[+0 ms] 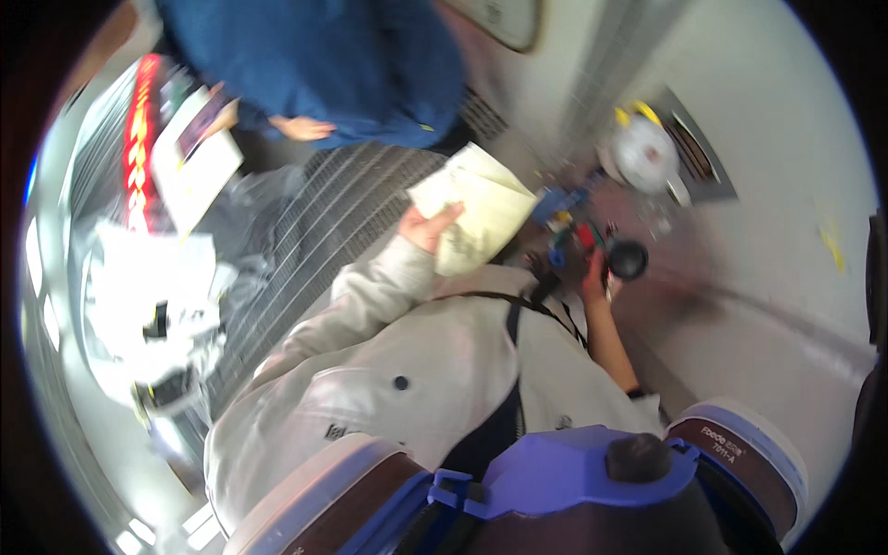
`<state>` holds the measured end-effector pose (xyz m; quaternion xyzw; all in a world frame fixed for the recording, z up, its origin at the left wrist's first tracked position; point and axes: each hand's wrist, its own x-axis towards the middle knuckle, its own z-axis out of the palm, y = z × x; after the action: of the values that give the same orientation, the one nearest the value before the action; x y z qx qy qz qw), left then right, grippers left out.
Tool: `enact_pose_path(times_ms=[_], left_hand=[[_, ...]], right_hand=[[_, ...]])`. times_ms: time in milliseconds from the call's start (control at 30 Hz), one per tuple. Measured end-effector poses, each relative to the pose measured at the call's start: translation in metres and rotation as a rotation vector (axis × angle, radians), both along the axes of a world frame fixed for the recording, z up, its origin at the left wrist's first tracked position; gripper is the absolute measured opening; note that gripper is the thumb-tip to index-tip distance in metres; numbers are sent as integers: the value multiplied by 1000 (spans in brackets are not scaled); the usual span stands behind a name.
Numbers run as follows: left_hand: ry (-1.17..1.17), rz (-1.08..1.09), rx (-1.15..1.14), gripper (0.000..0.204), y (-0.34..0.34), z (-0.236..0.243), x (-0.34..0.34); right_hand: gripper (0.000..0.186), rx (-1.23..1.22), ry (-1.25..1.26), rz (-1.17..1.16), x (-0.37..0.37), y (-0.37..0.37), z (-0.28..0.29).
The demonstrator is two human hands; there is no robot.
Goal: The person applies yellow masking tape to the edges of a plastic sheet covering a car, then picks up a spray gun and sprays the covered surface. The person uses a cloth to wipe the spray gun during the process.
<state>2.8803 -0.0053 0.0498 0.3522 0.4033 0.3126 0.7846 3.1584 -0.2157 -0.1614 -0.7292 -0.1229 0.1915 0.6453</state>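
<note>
My left hand (428, 228) is closed on the near edge of a folded pale yellow sheet (486, 199), with the thumb lying over it. It is held in front of my light grey jacket (370, 347); whether it is paper or cloth I cannot tell. Low on the right, my right hand (595, 280) curls against a round black disc-shaped thing (628, 261), which hides part of the fingers. Small red, green and blue items (573, 236) lie in a cluster just beyond that hand, too blurred to name.
Another person in blue (314, 65) bends over ahead, near a white sheet (197, 176). Clear plastic sheeting (254, 217) covers part of the ribbed grey floor (356, 190). A white rounded object (645, 153) with yellow parts stands by the right wall. A purple respirator (583, 476) blocks the lower edge.
</note>
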Motion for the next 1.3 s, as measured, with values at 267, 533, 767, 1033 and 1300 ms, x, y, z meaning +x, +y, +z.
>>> enact_pose_path(times_ms=[267,533,767,1033,1300], left_hand=[[602,270,-164,33,1,-143,-95],[-21,1233,-527,39,-45,-260,-241],[265,1402,-589,31,-173,-318,-353],[674,1331,-699,32,-204,-355,-467],[711,1245,-642,41,-158,-328,-621]], right_hand=[[29,3,-77,668,3,17,-85],[29,63,-630,1117,-50,107,-5],[27,75,-447,1584,-170,231,80],[15,182,-275,1937,-399,352,91],[9,95,-90,2156,-636,434,107]])
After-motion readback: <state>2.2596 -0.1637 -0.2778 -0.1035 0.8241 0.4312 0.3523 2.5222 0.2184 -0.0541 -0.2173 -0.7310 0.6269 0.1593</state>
